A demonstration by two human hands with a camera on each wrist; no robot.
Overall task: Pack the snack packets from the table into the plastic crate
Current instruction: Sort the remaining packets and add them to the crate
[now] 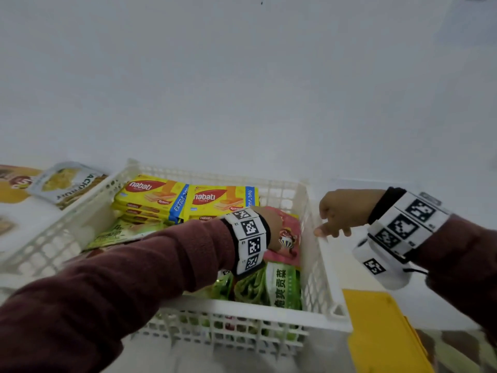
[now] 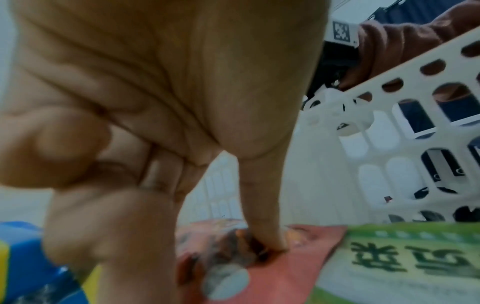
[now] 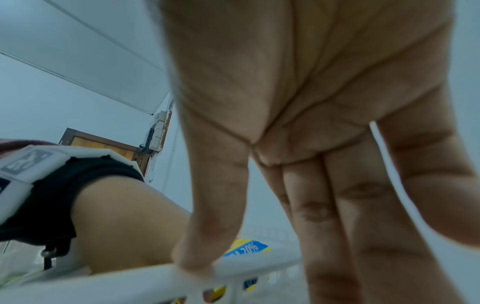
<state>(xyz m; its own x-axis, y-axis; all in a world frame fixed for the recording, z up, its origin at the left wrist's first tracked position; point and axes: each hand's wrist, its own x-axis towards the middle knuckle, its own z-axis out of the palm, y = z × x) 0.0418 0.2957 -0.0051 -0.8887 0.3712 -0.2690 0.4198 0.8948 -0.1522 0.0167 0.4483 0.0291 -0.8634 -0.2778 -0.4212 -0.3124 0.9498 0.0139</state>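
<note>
The white plastic crate (image 1: 242, 310) holds two stacks of yellow Nabati wafer packets (image 1: 153, 192), a pink packet (image 1: 289, 238) and green packets (image 1: 282, 286). My left hand (image 1: 274, 230) reaches inside the crate. In the left wrist view a straight finger (image 2: 262, 205) of that hand (image 2: 155, 102) presses down on the pink packet (image 2: 285, 277), beside a green packet (image 2: 402, 267). My right hand (image 1: 338, 214) hovers at the crate's right side, holding nothing. Its thumb (image 3: 207, 236) touches the rim (image 3: 130, 283) and its fingers hang straight outside.
On the table left of the crate lie a jackfruit packet (image 1: 67, 181) and a brown-and-yellow packet (image 1: 16, 181). A yellow flat object (image 1: 382, 332) sits at the crate's near right corner. A plain white wall rises behind the crate.
</note>
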